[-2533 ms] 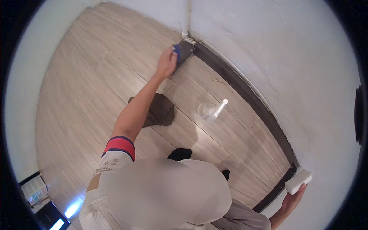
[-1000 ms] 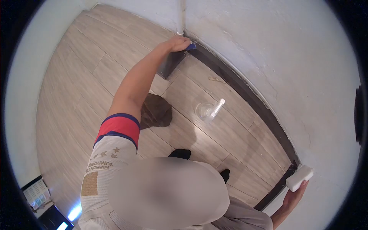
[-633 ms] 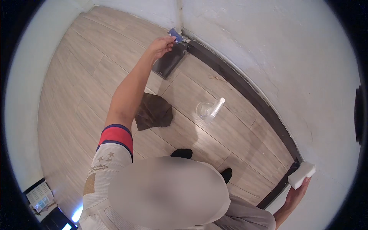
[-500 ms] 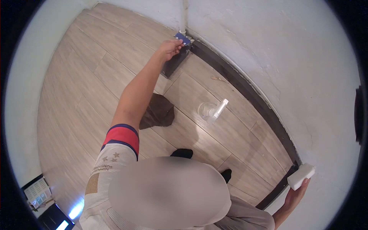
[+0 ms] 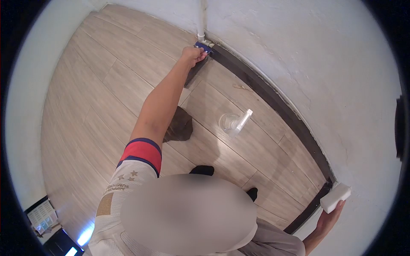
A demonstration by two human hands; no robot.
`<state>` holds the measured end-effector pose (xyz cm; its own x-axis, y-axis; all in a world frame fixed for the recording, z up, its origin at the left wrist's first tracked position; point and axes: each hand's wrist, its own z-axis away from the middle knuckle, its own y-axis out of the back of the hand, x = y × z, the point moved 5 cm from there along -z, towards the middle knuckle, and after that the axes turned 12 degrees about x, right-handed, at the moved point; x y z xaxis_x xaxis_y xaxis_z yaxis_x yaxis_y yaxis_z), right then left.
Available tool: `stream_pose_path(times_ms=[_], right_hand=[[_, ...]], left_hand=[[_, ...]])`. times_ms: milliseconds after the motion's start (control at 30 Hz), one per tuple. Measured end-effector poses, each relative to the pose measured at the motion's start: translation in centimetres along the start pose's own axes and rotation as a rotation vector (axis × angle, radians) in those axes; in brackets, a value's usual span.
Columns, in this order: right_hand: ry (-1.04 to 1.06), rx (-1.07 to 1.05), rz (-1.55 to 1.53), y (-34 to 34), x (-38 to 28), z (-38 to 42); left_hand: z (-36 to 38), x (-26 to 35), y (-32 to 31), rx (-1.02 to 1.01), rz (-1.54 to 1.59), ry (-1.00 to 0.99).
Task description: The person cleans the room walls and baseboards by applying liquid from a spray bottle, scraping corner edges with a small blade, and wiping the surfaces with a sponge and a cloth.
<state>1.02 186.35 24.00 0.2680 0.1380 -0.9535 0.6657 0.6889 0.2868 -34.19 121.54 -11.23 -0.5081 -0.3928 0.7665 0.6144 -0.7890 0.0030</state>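
Fingers (image 5: pixel 203 53) of your left hand (image 5: pixel 193 55) are pinching a flat, blue, straight-edged piece (image 5: pixel 202 47), and you are keeping it at the corner, just beside the pale round pipe (image 5: pixel 200 19) and over the end of a smooth, dark panel (image 5: pixel 195 73). Farther right, a creased, dark brown sheet (image 5: pixel 181 125) is lying on the wood-grained floor (image 5: pixel 98 85), partly hiding behind your forearm. Next, a clear, rounded spray bottle (image 5: pixel 227 123) with a white top is standing on the boards; its contents are not showing clearly. At far right, your right hand (image 5: pixel 329 218) is gripping a white, matte, brick-shaped block (image 5: pixel 335 198) near the end of the dark strip (image 5: pixel 273 95) that is following the rough, pale wall (image 5: pixel 341 85).
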Motion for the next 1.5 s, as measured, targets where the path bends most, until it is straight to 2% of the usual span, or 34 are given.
stream_pose_path(times_ms=[333, 433, 533, 633, 733, 833, 933, 1033, 1133, 1233, 1333, 1500], right_hand=[[-0.016, -0.023, -0.016, -0.2, 0.1, 0.0], [-0.016, -0.028, -0.033, 0.0, 0.2, -0.1], [-0.003, -0.028, -0.033, 0.3, 0.3, -0.2], [-0.011, 0.000, -0.016, 0.7, 0.4, -0.2], [-0.006, -0.017, -0.025, 0.3, 0.2, 0.0], [-0.012, 0.000, -0.010, 0.4, 0.2, -0.1], [0.007, -0.013, 0.008, 0.0, 0.2, -0.2], [0.005, -0.011, 0.002, -0.7, -0.3, 0.3], [-0.002, 0.005, -0.003, -0.3, 0.0, 0.2], [-0.009, -0.018, -0.012, -0.3, -0.3, 0.4], [0.004, 0.003, -0.019, 0.0, -0.1, 0.2], [-0.004, 0.017, -0.019, 0.1, 0.0, 0.1]], left_hand=[[0.5, 0.8, -0.5, -0.012, -0.176, -0.059], [0.2, 0.3, -0.4, -0.035, -0.076, -0.043], [0.3, 0.3, 0.0, -0.010, -0.106, -0.091], [2.3, 1.9, 1.2, 0.041, -0.249, -0.413], [2.4, 3.5, 2.0, 0.143, -0.645, -0.976], [6.2, 6.1, 2.2, -0.043, -0.570, -0.982], [6.9, 8.3, 2.0, -0.008, -0.750, -1.275], [5.4, 9.3, 1.9, -0.026, -0.846, -1.174], [3.7, 9.2, 2.0, -0.032, -0.876, -1.167], [3.4, 8.5, 1.6, -0.009, -0.845, -1.058], [0.8, 6.7, 0.8, 0.057, -0.747, -1.112], [2.5, 6.0, 0.5, 0.166, -0.537, -1.017]])
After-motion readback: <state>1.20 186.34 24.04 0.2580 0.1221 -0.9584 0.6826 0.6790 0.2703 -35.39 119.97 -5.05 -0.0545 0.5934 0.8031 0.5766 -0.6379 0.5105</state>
